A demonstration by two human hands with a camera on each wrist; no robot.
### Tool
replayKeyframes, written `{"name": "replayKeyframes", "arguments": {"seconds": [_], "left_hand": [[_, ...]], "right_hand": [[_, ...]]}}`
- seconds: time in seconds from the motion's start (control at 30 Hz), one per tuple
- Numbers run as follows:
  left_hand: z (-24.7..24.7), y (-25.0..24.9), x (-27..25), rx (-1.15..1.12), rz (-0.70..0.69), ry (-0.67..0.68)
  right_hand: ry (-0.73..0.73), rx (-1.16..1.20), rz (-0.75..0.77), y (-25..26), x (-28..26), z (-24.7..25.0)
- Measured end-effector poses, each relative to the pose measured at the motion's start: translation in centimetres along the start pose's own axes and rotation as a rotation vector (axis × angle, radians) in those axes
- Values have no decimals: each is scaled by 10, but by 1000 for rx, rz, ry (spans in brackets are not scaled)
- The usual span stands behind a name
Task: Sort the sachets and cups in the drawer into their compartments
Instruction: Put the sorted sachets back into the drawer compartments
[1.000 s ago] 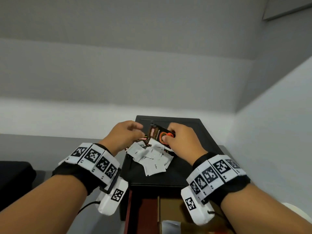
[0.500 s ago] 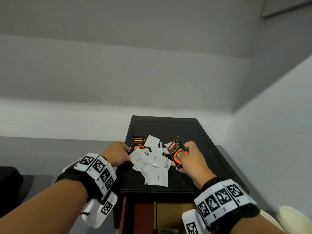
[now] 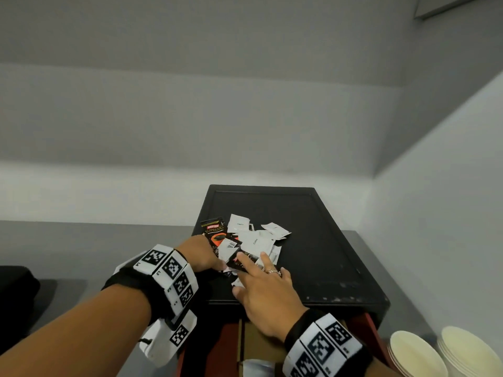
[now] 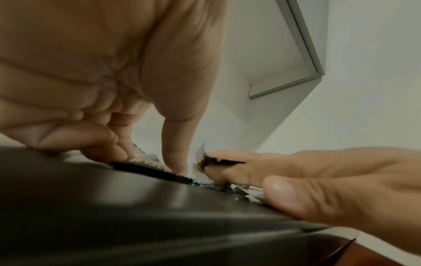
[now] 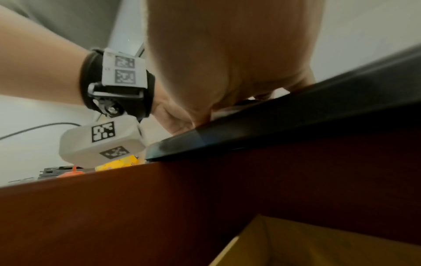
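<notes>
A pile of white sachets point(image 3: 255, 240) and black Supremo sachets point(image 3: 215, 229) lies on the black tray point(image 3: 313, 240). My left hand point(image 3: 217, 265) sits at the pile's near left. Its curled fingers point(image 4: 109, 144) bear down on a flat black sachet point(image 4: 150, 171) at the tray's edge. My right hand point(image 3: 250, 258) reaches in from the near side with straight, spread fingers. A black sachet point(image 3: 239, 263) is under its index finger. In the left wrist view that black sachet point(image 4: 225, 162) is pinched between two right fingers point(image 4: 250, 158).
An open drawer below the tray shows a brown compartment point(image 3: 253, 338) and red-brown walls point(image 5: 205, 198). Two stacks of cream paper cups point(image 3: 416, 355) stand at the near right. A grey wall rises close on the right. A dark object point(image 3: 13, 289) lies far left.
My right hand carried the black-and-orange sachet from the far side of the pile down to its near edge and laid its fingers flat. The left hand drew back to the tray's near left.
</notes>
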State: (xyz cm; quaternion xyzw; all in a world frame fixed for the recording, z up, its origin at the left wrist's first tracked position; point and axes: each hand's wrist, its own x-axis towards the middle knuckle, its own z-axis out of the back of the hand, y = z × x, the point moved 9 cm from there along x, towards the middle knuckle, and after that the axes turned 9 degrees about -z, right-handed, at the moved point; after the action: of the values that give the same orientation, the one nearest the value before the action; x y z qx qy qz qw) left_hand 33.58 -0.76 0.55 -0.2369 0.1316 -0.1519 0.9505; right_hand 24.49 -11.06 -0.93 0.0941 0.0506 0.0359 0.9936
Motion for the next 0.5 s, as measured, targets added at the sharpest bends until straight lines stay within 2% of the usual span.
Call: {"name": "replayKeyframes", "arguments": {"seconds": [0.2,0.3,0.4,0.5], "left_hand": [[-10,-12,1,-1,14,27],[-6,-12,-1,-183,62,-40],[13,-15,-6,-407,70,-190],[43,-25,-16,-552,-14,-415]], "right_hand": [[-38,83,-104,-46,1,9],[-73,110,-170,-73,1,14],[-105,128,-231,-93,3,21],[-211,304,-220,-98,1,44]]}}
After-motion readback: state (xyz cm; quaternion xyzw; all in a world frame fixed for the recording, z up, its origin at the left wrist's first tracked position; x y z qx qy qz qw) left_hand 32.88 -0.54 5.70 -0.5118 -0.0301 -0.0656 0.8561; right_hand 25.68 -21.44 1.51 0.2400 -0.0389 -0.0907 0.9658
